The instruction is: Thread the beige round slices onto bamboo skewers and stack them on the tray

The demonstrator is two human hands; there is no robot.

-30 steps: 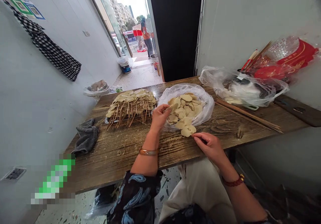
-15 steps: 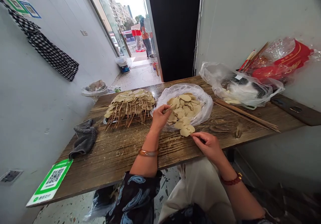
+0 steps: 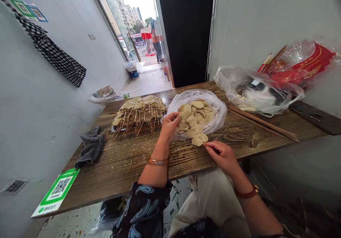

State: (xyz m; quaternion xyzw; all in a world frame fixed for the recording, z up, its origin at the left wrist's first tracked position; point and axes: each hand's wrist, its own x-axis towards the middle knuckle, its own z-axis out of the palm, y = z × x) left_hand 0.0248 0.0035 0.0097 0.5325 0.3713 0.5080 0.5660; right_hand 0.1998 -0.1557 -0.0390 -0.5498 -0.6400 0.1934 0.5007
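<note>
My left hand (image 3: 169,125) is closed in a pinch on a thin round beige slice (image 3: 184,114), held over the near left part of a plastic-lined bowl (image 3: 220,107) full of similar slices (image 3: 198,116). My right hand (image 3: 220,155) is closed around the near end of a thin wooden skewer (image 3: 204,144). Several beige slices (image 3: 199,139) are threaded on that skewer, at the front edge of the bowl. The skewer's far tip is hidden by the slices. Left of the bowl lies a heap of filled skewers (image 3: 140,112), sticks pointing toward me.
Bare skewers (image 3: 263,122) lie on the wooden table (image 3: 128,174) to the right. Behind them is a clear plastic bag (image 3: 255,94), with a dark phone-like slab (image 3: 315,119) beside it. A grey cloth (image 3: 92,145) and a green QR card (image 3: 57,191) are at the left.
The slice in my left hand has turned so its round face shows more. My right hand stays on the skewer. The whole view has shifted slightly.
</note>
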